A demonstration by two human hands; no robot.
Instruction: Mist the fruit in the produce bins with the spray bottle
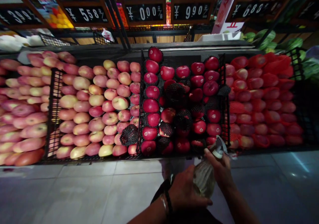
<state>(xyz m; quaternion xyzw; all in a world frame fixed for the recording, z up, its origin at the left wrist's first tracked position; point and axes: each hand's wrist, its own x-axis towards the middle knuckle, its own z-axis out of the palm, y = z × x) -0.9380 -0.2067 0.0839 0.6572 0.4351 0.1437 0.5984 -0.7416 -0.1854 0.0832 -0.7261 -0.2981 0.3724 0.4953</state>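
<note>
My left hand grips the lower body of a clear spray bottle, fingers wrapped under it. My right hand is closed around the bottle's neck at the grey trigger head, which points toward the fruit display. Both hands are low in the view, above the tiled floor, just in front of the middle crate of dark red apples. Some of those apples sit in black foam nets. A bracelet shows on my left wrist.
Black wire crates hold pink-yellow apples at left, elongated pink fruit at far left and red-netted apples at right. Price boards hang above. Green produce lies at the back right. Grey floor tiles run along the display's front edge.
</note>
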